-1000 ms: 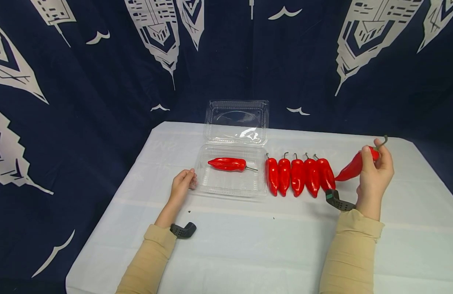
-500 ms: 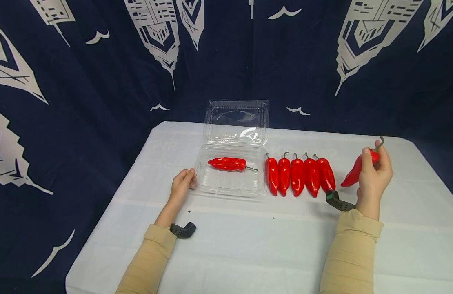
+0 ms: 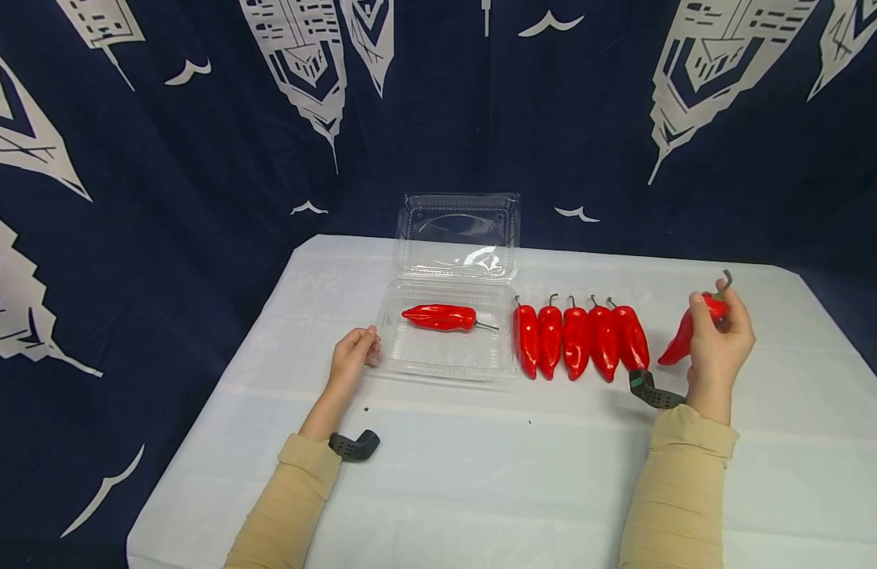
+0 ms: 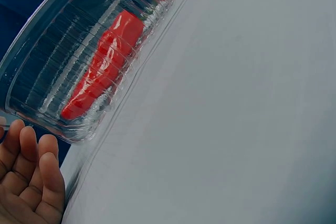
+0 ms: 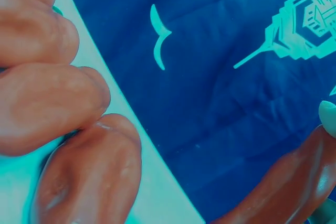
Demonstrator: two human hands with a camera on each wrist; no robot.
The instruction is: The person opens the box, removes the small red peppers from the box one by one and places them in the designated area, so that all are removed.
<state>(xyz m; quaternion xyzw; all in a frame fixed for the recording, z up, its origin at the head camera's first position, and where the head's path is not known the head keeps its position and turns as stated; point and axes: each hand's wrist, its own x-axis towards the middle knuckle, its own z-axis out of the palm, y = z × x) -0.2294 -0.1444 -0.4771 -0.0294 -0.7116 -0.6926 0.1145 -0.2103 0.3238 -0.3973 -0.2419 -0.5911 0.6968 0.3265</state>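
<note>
My left hand [image 3: 353,352] pinches the left rim of a clear plastic clamshell container [image 3: 446,359], whose lid [image 3: 456,241] is raised at the back. One red pepper [image 3: 438,317] lies sideways inside it, stem to the right. The left wrist view shows the fingers [image 4: 29,150] at the container's corner. At the right, above the table, my right hand [image 3: 719,348] holds another red pepper [image 3: 676,340] near its stem, tip pointing down and left. Only part of this held pepper [image 5: 289,182] appears in the right wrist view.
Several red peppers [image 3: 577,340] lie side by side just right of the container, stems toward the back. A white cloth covers the table [image 3: 481,490]. Behind it hangs a dark blue patterned curtain [image 3: 524,142].
My right hand has come slightly left and down with its pepper, which now hangs more steeply. The left hand, container and the other peppers stay put.
</note>
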